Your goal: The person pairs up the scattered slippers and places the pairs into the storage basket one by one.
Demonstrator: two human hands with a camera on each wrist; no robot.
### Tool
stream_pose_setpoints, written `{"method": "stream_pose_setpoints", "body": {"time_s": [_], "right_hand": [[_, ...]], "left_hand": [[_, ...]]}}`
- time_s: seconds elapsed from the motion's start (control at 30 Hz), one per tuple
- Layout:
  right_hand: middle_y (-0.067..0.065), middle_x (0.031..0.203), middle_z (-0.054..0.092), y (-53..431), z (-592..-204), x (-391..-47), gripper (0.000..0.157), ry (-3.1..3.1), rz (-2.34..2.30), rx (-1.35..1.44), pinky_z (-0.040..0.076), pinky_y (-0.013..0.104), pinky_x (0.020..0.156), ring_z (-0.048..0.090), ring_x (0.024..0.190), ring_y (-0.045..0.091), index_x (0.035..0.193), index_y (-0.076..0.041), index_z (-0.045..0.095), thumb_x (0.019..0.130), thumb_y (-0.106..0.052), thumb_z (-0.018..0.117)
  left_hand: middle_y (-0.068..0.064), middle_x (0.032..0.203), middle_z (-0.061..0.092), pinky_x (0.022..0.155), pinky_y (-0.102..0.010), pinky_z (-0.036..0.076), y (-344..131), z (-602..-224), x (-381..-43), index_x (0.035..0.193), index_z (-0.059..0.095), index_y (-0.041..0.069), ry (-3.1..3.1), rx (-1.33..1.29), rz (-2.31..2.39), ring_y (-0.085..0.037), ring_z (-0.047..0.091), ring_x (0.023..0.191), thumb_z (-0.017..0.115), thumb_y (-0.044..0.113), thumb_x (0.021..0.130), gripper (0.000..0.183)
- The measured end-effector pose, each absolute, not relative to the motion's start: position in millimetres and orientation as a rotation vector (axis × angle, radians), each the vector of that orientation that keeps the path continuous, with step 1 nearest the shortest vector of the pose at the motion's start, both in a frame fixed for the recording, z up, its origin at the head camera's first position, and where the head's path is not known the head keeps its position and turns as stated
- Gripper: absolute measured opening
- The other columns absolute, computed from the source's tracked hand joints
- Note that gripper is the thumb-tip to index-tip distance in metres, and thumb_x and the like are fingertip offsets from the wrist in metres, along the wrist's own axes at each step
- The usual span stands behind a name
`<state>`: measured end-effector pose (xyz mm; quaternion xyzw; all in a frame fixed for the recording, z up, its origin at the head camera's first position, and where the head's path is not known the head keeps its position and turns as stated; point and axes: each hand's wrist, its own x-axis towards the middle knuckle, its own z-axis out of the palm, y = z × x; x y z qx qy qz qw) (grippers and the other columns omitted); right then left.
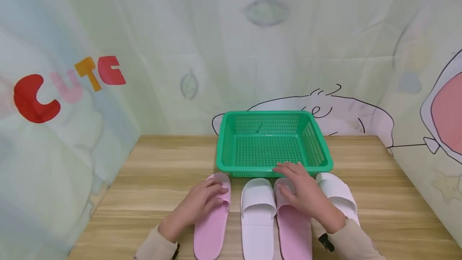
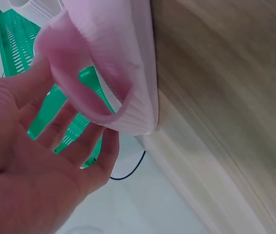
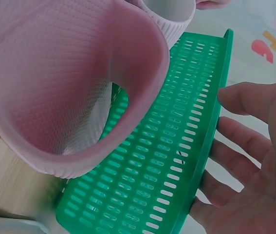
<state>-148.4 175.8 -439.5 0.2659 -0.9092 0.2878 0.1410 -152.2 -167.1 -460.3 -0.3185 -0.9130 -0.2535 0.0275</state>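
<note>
My left hand reaches over the strap of a pink slipper at the left of the row. In the left wrist view its fingers lie loosely spread across the pink strap, fingertips right at its edge. My right hand is above a second pink slipper, its fingers extended towards the front rim of a green basket. Seen from the right wrist, the spread fingers overlap the basket's rim, beside the pink strap. A white slipper lies between the two pink ones.
Another white slipper lies at the right end, partly covered by my right forearm. The slippers rest on a wooden table, toes towards the basket. A printed curtain hangs behind and along both sides.
</note>
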Motion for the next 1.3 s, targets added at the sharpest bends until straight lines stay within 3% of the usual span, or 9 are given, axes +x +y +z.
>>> {"method": "stream_pose_setpoints", "body": {"time_s": [0.8,1.3], "right_hand": [[0.02,0.145,0.063,179,-433,-147,0.041,-2.683,0.875,0.805,0.029,0.076,0.117,0.051,0.14,0.053,0.134,-0.001,0.068,0.093,-0.006,0.074],[0.021,0.144,0.063,179,-433,-148,0.041,-2.678,0.936,0.801,0.025,0.076,0.119,0.045,0.144,0.055,0.133,0.0,0.067,0.093,-0.003,0.074]], "left_hand": [[-0.013,0.136,0.067,0.101,-0.066,0.051,-166,-459,-149,0.128,0.074,0.009,-2.886,-0.919,-0.813,-0.036,0.063,0.128,0.07,0.016,0.102,0.028],[-0.01,0.124,0.071,0.101,-0.056,0.054,-152,-452,-140,0.119,0.081,0.011,-2.887,-0.68,-0.815,-0.033,0.068,0.118,0.082,0.019,0.093,0.028]]}}
